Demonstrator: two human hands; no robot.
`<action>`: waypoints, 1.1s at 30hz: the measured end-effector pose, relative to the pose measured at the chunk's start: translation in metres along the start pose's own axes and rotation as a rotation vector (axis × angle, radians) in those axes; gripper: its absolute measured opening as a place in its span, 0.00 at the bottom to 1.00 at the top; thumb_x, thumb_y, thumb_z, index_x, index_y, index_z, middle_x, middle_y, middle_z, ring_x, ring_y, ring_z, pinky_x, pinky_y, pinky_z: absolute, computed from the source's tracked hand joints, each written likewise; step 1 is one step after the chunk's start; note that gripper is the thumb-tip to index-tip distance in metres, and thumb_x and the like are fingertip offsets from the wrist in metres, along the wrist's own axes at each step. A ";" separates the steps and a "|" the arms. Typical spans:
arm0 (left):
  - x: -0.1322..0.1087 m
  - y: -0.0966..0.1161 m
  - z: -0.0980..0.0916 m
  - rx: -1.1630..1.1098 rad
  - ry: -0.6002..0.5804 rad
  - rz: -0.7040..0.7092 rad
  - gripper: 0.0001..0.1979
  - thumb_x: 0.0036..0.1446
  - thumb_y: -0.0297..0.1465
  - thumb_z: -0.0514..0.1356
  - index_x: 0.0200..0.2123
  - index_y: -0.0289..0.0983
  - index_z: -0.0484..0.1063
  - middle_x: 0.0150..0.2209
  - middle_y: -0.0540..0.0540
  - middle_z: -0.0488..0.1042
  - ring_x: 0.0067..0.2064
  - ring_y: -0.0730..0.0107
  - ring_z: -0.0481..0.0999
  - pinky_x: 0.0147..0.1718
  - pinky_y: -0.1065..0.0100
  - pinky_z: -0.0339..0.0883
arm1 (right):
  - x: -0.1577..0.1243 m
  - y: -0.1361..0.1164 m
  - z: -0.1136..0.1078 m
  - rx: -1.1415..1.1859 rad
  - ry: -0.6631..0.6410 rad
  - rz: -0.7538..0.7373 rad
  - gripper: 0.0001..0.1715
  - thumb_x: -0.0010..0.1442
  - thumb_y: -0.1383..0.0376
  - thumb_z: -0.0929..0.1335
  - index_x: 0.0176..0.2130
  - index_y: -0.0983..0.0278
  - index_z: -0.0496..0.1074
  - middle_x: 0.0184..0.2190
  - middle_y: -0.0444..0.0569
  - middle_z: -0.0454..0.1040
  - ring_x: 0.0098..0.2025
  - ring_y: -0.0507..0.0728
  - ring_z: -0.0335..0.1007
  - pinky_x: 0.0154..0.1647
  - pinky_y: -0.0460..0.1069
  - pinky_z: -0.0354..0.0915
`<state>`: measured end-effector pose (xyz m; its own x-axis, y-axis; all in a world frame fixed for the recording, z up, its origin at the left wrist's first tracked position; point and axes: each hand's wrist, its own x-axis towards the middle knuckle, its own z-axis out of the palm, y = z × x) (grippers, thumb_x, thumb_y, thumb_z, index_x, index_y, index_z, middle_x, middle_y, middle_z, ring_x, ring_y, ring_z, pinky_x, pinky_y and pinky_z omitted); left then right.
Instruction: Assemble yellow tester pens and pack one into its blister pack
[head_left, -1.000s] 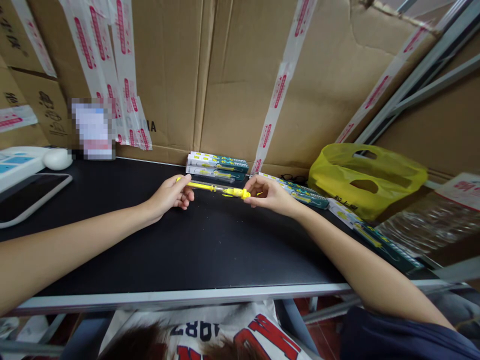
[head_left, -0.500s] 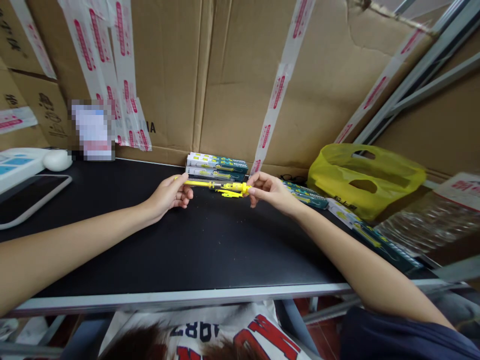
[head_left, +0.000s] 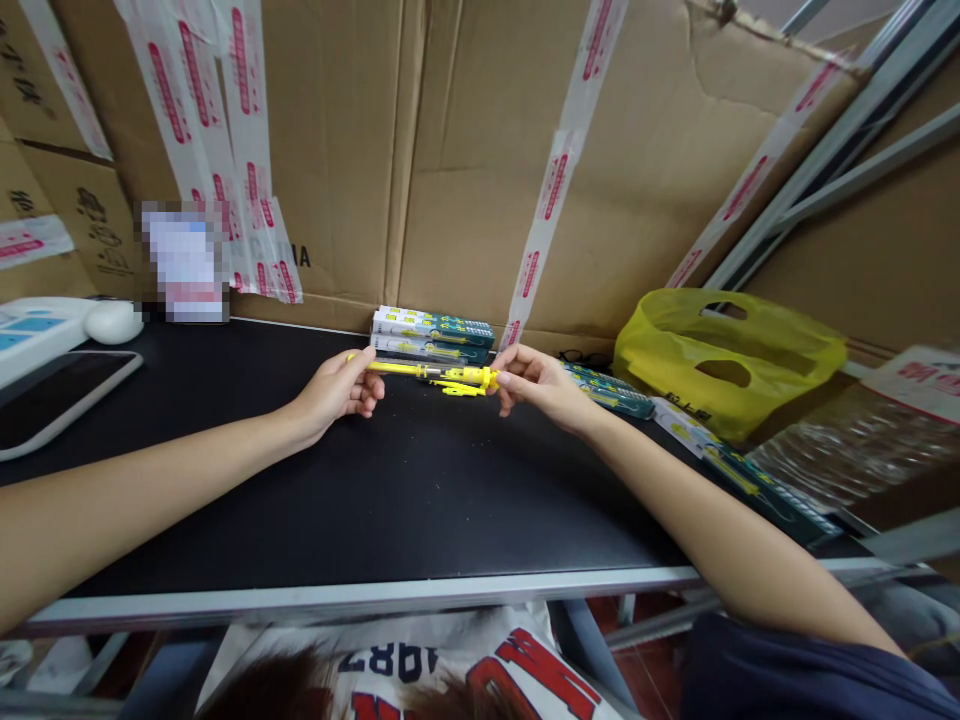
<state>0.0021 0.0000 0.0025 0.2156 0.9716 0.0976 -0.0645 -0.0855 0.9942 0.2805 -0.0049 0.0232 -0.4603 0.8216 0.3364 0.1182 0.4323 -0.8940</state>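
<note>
Yellow stick (head_left: 405, 368) pinched at one end by left hand (head_left: 340, 388), at other end by right hand (head_left: 541, 388). Should be held straight, gently, without bending.

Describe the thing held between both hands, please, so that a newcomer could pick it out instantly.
On the black table, find the stacked boxes. Just nearer, the left hand and right hand hold a yellow tool by its ends: slim and straight, unlike the wide yellow bag.

"NA" is printed on cardboard (head_left: 330, 180) beyond the table's (head_left: 450, 500) far edge; inverted "1987" on a garment (head_left: 457, 640) below its near edge.
</note>
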 end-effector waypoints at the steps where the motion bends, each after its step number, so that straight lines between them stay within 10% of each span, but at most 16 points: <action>1: 0.000 0.000 0.000 0.000 0.002 0.000 0.14 0.57 0.42 0.55 0.30 0.37 0.60 0.21 0.52 0.69 0.19 0.78 0.66 0.20 0.74 0.61 | 0.000 0.001 0.001 0.007 0.000 0.006 0.16 0.54 0.57 0.71 0.36 0.65 0.64 0.28 0.43 0.73 0.21 0.46 0.66 0.24 0.46 0.71; 33: -0.001 0.000 0.000 -0.011 -0.001 0.032 0.14 0.57 0.42 0.55 0.29 0.37 0.59 0.21 0.52 0.69 0.20 0.77 0.66 0.20 0.74 0.61 | 0.000 -0.001 0.006 -0.008 0.038 -0.028 0.17 0.54 0.55 0.71 0.33 0.65 0.64 0.26 0.43 0.72 0.20 0.46 0.62 0.22 0.46 0.70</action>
<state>0.0014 -0.0012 0.0021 0.2141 0.9683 0.1290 -0.0816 -0.1138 0.9901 0.2754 -0.0072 0.0224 -0.4297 0.8228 0.3720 0.1128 0.4577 -0.8819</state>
